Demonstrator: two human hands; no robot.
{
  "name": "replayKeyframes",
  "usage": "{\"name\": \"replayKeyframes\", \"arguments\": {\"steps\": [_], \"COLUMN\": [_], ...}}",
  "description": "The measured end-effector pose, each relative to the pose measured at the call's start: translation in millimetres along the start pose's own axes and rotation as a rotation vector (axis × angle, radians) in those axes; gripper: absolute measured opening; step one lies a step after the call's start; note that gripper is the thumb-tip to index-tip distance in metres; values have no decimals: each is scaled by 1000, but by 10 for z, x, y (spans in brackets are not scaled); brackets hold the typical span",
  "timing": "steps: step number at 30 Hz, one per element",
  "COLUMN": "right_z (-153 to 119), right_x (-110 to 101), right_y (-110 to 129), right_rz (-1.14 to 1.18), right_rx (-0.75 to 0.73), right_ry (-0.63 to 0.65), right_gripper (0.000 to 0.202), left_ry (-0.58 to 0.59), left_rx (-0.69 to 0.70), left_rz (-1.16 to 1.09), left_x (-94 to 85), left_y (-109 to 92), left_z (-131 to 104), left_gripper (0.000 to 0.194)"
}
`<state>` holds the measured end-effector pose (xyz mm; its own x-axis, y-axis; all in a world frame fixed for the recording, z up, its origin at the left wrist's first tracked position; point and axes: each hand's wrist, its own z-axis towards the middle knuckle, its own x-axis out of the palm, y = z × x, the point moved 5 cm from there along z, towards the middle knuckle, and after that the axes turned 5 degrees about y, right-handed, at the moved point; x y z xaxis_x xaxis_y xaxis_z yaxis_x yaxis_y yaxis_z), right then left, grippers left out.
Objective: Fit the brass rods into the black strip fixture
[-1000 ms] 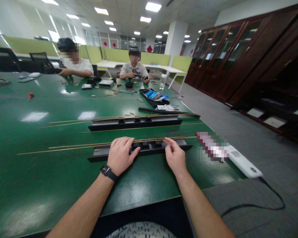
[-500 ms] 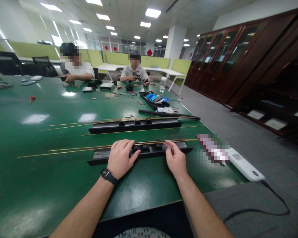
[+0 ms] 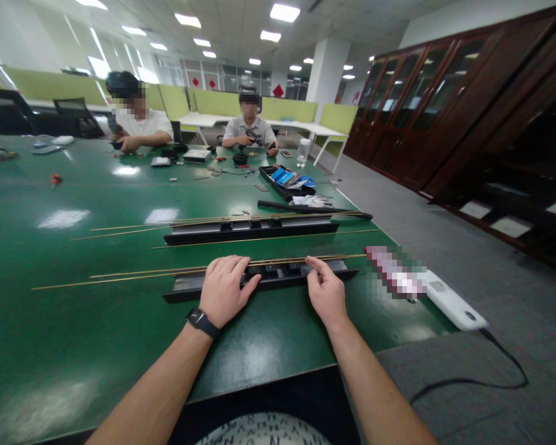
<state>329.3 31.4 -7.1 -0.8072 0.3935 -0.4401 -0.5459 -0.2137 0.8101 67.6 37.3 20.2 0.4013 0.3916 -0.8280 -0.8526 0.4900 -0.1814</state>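
Note:
A long black channel-shaped bar [image 3: 180, 289] lies across the green table in front of me, with several dark blocks [image 3: 272, 270] set inside it. Two thin brass-coloured rods [image 3: 120, 275] run along its far side and stick out well past its left end. My left hand [image 3: 225, 287] rests over the bar, its fingers laid across the rods and its thumb spread away. At the bar's right part, my right hand [image 3: 327, 290] has its fingers curled, the fingertips against the rods; whatever lies between thumb and fingers is hidden.
Behind it lies a second black bar [image 3: 250, 232] with more brass rods. A black tube [image 3: 315, 209], white gloves [image 3: 311, 201] and a black tray [image 3: 264, 175] with blue packets are farther back. At right lie a blurred-out object and a white power bank [image 3: 454, 301]. Two people sit opposite.
The view has tipped slightly, so everything sits a little higher in the picture. Both hands keep their places on the bar and rods.

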Motion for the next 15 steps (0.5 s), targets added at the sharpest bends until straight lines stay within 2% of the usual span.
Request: {"name": "replayKeyframes", "arguments": {"steps": [15], "right_z": [-1], "right_x": [8], "right_y": [-35], "right_rz": [15], "right_rx": [-16], "right_ry": [-11], "right_gripper": [36], "left_ry": [-5], "left_rx": [-4], "left_rz": [1], "left_x": [-4], "left_y": [1], "left_z": [1], "left_gripper": [37]}}
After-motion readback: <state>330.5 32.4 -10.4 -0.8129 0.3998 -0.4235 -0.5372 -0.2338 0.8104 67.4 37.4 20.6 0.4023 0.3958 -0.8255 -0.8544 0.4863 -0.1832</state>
